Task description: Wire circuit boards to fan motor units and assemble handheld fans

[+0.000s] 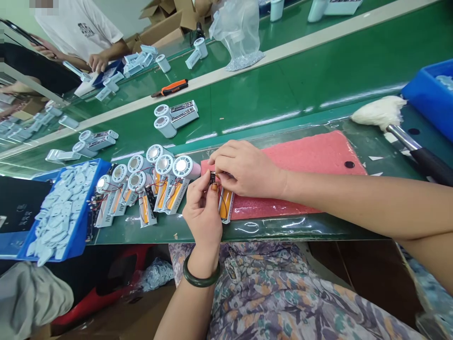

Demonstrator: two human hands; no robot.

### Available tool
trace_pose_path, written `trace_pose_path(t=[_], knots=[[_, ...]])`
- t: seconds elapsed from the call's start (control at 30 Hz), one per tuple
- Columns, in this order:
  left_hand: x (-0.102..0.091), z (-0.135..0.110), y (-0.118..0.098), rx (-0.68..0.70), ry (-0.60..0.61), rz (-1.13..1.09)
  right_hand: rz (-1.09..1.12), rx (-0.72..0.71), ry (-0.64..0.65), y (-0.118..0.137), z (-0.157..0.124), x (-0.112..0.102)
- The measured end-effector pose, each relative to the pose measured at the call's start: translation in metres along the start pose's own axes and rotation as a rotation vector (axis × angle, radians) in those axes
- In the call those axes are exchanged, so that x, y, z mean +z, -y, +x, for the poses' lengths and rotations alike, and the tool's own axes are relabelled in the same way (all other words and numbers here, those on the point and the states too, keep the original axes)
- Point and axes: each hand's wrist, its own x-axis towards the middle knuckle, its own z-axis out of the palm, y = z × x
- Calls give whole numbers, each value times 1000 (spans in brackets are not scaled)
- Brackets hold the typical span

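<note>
A blue plastic tray (85, 215) is set at the far left, heaped with pale blue moulded plastic pieces (62, 212), too many to be counted. Just beside it, seven white cup-shaped units (163, 165) are crowded on a green conveyor belt (283, 118), each joined to a battery holder with orange cells (166, 196) and red wires. Two more units (87, 142) and another two (163, 118) are placed farther up the belt, and an orange-and-black utility knife (170, 87) is laid beyond them. Across the belt, a co-worker's hand (97, 62) is rested among white parts.

At the centre, a small black wired component (212, 178) is pinched by the left hand (203, 212), on whose wrist a dark green bangle (201, 277) is worn. The same component is gripped from the other side by the right hand (247, 170). It is held directly above a wired battery holder (225, 208) lying at the edge of a pink foam mat (300, 174). A white-headed duster (378, 113) and a blue crate (432, 94) are seen at the far right.
</note>
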Motion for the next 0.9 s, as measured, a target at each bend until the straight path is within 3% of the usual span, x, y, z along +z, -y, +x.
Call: trace_pose_path(t=[0.23,0.57,0.9], knots=[[1,0,0,13,13,-15,86,63,29,2,3,-3],[-2,3,-5,125,20,86,24,-2,63,2,1,-5],[-1,1,-5,83,15,70,12,29,80,5,-1,-6]])
